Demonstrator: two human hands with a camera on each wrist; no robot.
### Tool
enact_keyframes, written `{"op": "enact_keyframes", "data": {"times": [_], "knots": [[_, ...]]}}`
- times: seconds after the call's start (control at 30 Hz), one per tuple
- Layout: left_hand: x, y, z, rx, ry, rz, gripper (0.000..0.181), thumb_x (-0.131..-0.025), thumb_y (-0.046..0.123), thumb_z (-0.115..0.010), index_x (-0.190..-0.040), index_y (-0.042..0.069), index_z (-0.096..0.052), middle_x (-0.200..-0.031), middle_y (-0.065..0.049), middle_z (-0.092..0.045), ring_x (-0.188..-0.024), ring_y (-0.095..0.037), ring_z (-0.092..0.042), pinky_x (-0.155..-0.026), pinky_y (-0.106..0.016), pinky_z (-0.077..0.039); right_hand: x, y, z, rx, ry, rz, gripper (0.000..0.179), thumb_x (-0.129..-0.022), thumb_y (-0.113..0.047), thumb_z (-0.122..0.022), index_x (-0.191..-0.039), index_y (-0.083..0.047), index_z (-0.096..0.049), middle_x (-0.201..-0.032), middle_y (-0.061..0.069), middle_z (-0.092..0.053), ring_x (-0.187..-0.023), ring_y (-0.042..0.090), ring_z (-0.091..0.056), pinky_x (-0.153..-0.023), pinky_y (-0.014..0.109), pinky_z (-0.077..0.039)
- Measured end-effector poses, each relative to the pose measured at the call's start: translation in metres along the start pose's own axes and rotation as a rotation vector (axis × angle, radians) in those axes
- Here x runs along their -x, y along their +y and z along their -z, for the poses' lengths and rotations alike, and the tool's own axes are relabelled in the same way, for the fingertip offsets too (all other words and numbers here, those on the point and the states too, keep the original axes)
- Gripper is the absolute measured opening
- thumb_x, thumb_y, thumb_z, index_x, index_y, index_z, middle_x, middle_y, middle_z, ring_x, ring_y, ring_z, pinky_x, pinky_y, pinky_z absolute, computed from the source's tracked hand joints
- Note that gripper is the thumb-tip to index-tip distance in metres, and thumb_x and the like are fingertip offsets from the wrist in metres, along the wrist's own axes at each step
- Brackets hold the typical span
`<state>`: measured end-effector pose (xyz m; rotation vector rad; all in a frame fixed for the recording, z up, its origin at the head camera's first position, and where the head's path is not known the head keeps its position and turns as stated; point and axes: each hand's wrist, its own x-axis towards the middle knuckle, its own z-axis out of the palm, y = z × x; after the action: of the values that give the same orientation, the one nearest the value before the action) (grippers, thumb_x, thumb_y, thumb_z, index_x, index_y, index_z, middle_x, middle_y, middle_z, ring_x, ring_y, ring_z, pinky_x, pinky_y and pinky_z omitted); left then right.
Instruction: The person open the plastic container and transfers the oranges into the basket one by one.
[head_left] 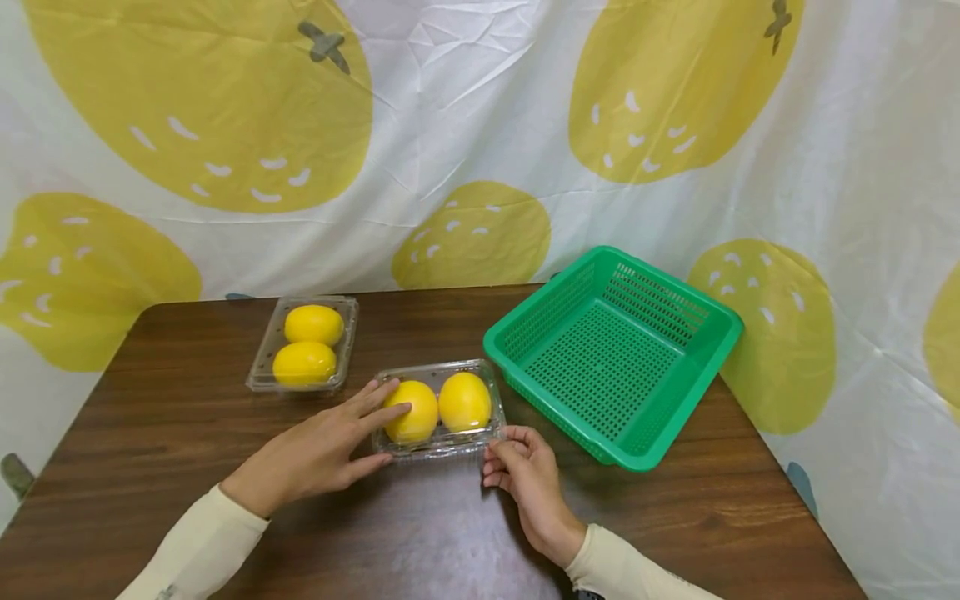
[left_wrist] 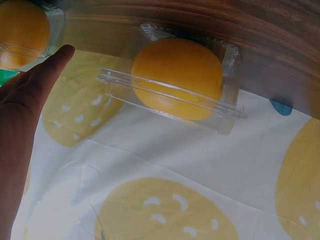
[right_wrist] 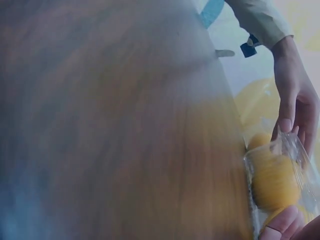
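Note:
A clear plastic clamshell box (head_left: pixel 450 451) with two smooth, oval yellow fruits (head_left: pixel 465 402) lies at the middle of the table. My left hand (head_left: pixel 322 454) rests on its left side, fingers spread over the lid and one fruit, thumb by the near left corner. At the near right corner, my right hand (head_left: pixel 528 487) pinches the box's edge between thumb and curled fingers. The right wrist view catches the left hand (right_wrist: pixel 297 102) at the box's far end and right-hand fingertips (right_wrist: pixel 285 222) at the near end; blur hides the exact contact.
A second clear clamshell box (head_left: pixel 262 367), also holding two yellow fruits, sits at the back left. To the right stands a green perforated basket (head_left: pixel 611 367) with nothing in it. Behind the brown wooden table (head_left: pixel 187 450) hangs a fruit-print cloth (head_left: pixel 465 108).

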<state>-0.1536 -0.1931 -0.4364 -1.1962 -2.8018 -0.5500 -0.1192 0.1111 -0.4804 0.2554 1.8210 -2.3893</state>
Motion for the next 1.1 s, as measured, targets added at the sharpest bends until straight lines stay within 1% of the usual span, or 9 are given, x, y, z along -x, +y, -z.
{"op": "enact_keyframes", "data": {"times": [0.1, 0.3, 0.4, 0.53, 0.7, 0.9, 1.0, 1.1], "knots": [[0.000, 0.000, 0.000, 0.004, 0.002, -0.001, 0.069, -0.104, 0.028, -0.080, -0.165, 0.011, -0.052, -0.174, -0.024, -0.037, -0.156, -0.049, -0.041, -0.111, -0.060, -0.054, 0.002, 0.002, -0.002, -0.012, -0.010, -0.020, 0.024, -0.106, -0.005, -0.062, -0.124, 0.004, -0.049, -0.094, 0.011, -0.069, -0.075, 0.017, -0.066, -0.068, 0.027, -0.061], [0.000, 0.001, 0.001, -0.002, 0.006, 0.016, 0.069, -0.104, 0.032, -0.081, -0.164, 0.012, -0.054, -0.175, -0.021, -0.038, -0.158, -0.044, -0.042, -0.111, -0.060, -0.054, 0.004, 0.004, -0.006, -0.039, -0.056, -0.042, 0.014, -0.107, -0.008, -0.060, -0.113, 0.004, -0.057, -0.101, 0.018, -0.077, -0.082, 0.024, -0.078, -0.074, 0.032, -0.066], [0.000, 0.001, 0.001, -0.005, 0.011, 0.014, 0.069, -0.103, 0.032, -0.081, -0.164, 0.012, -0.054, -0.174, -0.022, -0.039, -0.156, -0.045, -0.043, -0.110, -0.061, -0.055, 0.005, 0.005, -0.006, -0.046, -0.075, -0.049, 0.016, -0.108, -0.009, -0.059, -0.113, 0.007, -0.060, -0.104, 0.024, -0.079, -0.083, 0.025, -0.079, -0.075, 0.033, -0.067], [-0.001, 0.001, 0.000, -0.005, 0.018, 0.010, 0.068, -0.103, 0.029, -0.081, -0.163, 0.012, -0.054, -0.173, -0.024, -0.040, -0.154, -0.048, -0.046, -0.107, -0.062, -0.056, 0.006, 0.007, -0.006, -0.049, -0.104, -0.069, 0.023, -0.110, -0.012, -0.057, -0.115, 0.010, -0.062, -0.112, 0.031, -0.078, -0.085, 0.025, -0.081, -0.078, 0.035, -0.068], [-0.001, 0.001, -0.001, -0.003, 0.025, 0.009, 0.067, -0.103, 0.027, -0.082, -0.163, 0.012, -0.055, -0.172, -0.024, -0.041, -0.152, -0.051, -0.047, -0.105, -0.061, -0.058, 0.007, 0.010, -0.010, -0.055, -0.128, -0.087, 0.026, -0.111, -0.014, -0.059, -0.117, 0.011, -0.064, -0.115, 0.030, -0.078, -0.085, 0.023, -0.081, -0.077, 0.034, -0.067], [-0.001, 0.001, -0.001, -0.002, 0.033, 0.004, 0.068, -0.101, 0.027, -0.083, -0.162, 0.011, -0.056, -0.171, -0.024, -0.042, -0.150, -0.052, -0.049, -0.105, -0.060, -0.058, 0.011, 0.014, -0.018, -0.056, -0.144, -0.119, 0.033, -0.111, -0.017, -0.063, -0.124, 0.013, -0.066, -0.117, 0.028, -0.079, -0.083, 0.020, -0.081, -0.075, 0.032, -0.067], [-0.001, 0.001, 0.000, -0.002, 0.033, 0.004, 0.068, -0.101, 0.027, -0.083, -0.162, 0.011, -0.056, -0.171, -0.024, -0.043, -0.149, -0.051, -0.051, -0.104, -0.060, -0.059, 0.012, 0.016, -0.023, -0.055, -0.151, -0.129, 0.033, -0.112, -0.018, -0.062, -0.124, 0.012, -0.067, -0.118, 0.028, -0.078, -0.082, 0.019, -0.080, -0.074, 0.031, -0.067], [-0.001, 0.001, 0.000, 0.008, 0.029, 0.016, 0.069, -0.102, 0.029, -0.083, -0.162, 0.012, -0.056, -0.172, -0.022, -0.042, -0.151, -0.048, -0.050, -0.106, -0.060, -0.058, 0.013, 0.018, -0.029, -0.058, -0.163, -0.133, 0.032, -0.112, -0.018, -0.062, -0.123, 0.011, -0.068, -0.118, 0.029, -0.078, -0.081, 0.019, -0.080, -0.073, 0.031, -0.067]]}}
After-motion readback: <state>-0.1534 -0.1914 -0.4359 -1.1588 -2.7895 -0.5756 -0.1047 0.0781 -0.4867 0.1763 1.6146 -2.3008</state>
